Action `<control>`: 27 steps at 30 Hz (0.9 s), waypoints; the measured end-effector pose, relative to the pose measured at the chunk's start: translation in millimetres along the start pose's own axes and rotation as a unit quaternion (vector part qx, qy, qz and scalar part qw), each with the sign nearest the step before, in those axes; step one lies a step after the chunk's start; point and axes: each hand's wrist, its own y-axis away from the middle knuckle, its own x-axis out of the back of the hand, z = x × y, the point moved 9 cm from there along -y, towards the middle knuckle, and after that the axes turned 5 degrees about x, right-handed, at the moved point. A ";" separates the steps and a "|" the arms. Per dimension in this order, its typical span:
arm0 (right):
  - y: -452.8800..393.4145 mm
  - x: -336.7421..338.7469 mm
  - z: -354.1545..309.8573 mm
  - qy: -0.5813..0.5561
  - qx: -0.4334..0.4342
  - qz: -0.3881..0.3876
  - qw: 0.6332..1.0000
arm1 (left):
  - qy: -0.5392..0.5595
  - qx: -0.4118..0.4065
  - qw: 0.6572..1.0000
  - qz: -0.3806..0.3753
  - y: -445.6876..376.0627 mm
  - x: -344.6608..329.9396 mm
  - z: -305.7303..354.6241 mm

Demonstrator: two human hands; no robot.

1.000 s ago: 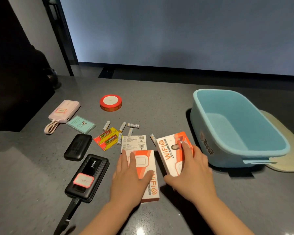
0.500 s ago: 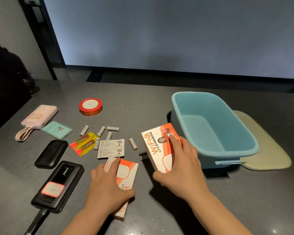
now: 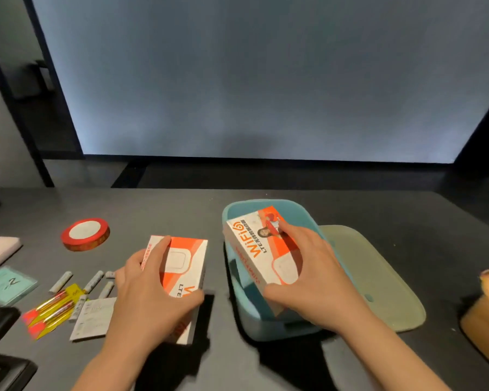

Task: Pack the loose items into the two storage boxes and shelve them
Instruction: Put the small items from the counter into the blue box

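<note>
Step in hand: first packing load, two WiFi cartons. Right hand (image 3: 314, 280) grips right WiFi box (image 3: 261, 246), tilted, held over blue storage box (image 3: 266, 323). Left hand (image 3: 150, 292) grips left WiFi box (image 3: 185, 266), raised off surface (image 3: 167, 210), beside the blue box. Next, likely: lower right carton flat inside, then bring left one across.

Versus half second earlier: both cartons higher, right one now above box instead of beside its rim. Batteries (image 3: 60, 282), red tape roll (image 3: 86, 234) unmoved.

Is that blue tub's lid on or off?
Off. The blue tub stands open-topped, and the pale green lid lies flat on the table beside it.
</note>
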 end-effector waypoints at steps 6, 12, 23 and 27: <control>-44.8 -27.2 96.7 0.054 -0.091 -0.054 0.993 | 0.007 -0.006 1.000 -0.019 -19.7 -37.3 23.9; -99.5 -64.9 135.9 0.141 -0.128 -0.117 0.975 | 0.008 -0.001 1.000 -0.015 -40.0 -47.8 30.5; -120.0 -119.4 174.9 0.237 -0.176 -0.208 0.933 | 0.009 0.000 1.000 -0.019 -64.1 -40.8 39.8; -115.8 -116.6 172.6 0.226 -0.182 -0.235 0.928 | 0.039 -0.043 0.998 -0.027 -69.9 -33.4 75.8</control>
